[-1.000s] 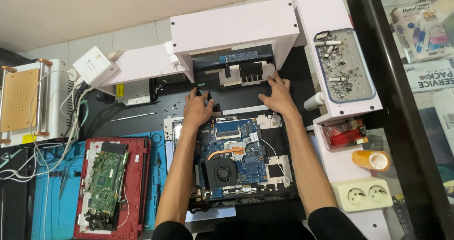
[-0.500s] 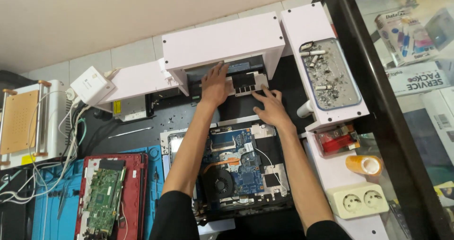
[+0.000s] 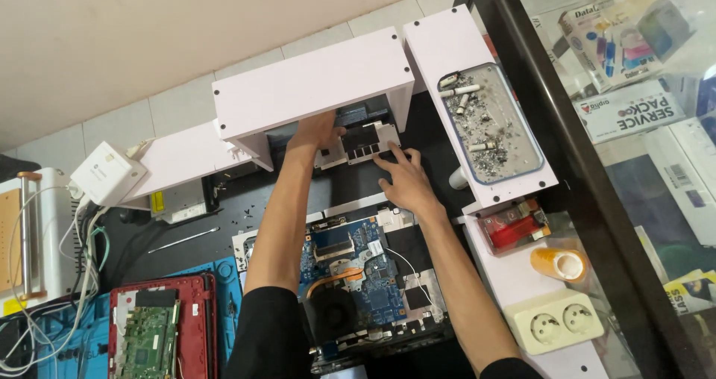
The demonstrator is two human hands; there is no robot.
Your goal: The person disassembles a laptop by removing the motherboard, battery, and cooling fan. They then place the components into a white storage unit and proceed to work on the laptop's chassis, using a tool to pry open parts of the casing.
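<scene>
Left of the opened laptop base (image 3: 373, 274), on the dark surface (image 3: 186, 222): red-cased circuit board (image 3: 153, 334), thin metal tool (image 3: 183, 239), white adapter (image 3: 107, 172). Above the laptop base, under the white shelf (image 3: 313, 88): left hand (image 3: 317, 129) reaching in, fingers hidden, grip impossible to tell, against a grey perforated panel (image 3: 362, 144). Just right, right hand (image 3: 403, 181) flat, fingers (image 3: 384, 163) spread open on the panel's lower edge, grasping nothing. Right of the laptop base: ash-filled tray (image 3: 496, 125), red lighter box (image 3: 511, 230), orange tape roll (image 3: 559, 263), double socket (image 3: 556, 323).
</scene>
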